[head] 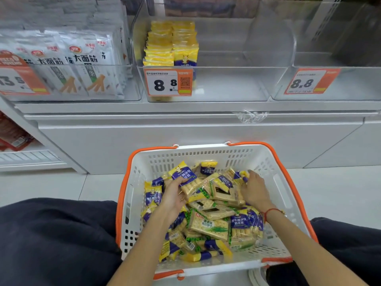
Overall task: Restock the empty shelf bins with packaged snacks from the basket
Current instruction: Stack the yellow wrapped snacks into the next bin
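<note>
Head view: both hands reach into a white basket (276, 182) of snack packs. The left hand (175, 195) grips a yellow-purple pack (183, 172); the right hand (254, 188) pinches another pack (237, 175), fingertips partly hidden. The middle shelf bin (237, 85) is part-filled.

Store surroundings around the restocking spot

White noodle-snack bags (68, 65) are standing upright in rows in the left clear bin, filling it behind an orange price tag (18, 79) that is partly cut off by the frame edge. A scrap of crumpled clear plastic (251, 116) is lying on the white shelf ledge (185, 108). Red packets (12, 135) are showing on a lower shelf at far left. Pale floor tiles (61, 186) are stretching below the white base panel (185, 141).
</note>
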